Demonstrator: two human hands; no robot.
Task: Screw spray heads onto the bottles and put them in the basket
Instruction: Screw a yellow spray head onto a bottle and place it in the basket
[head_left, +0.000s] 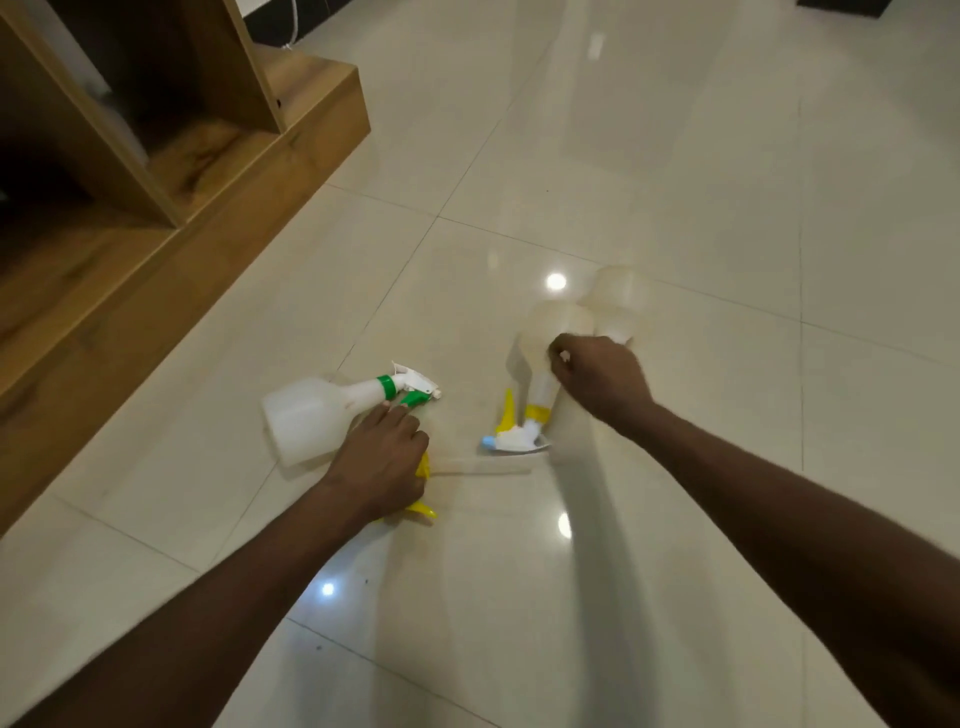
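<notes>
Lying on the tiled floor (675, 182) at about 9 o'clock, a green-collared spray bottle (311, 415) has the left hand (382, 462) just beside it, fingers curled round a yellow spray head (423, 509). At 12 o'clock the right hand (597, 379) grips a yellow-collared bottle (545, 338); another bottle (615, 301) touches it behind.

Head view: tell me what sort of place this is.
Probably a room in a home: glossy cream floor tiles, a low wooden shelf unit at the left, and spray bottles lying on the floor.
</notes>
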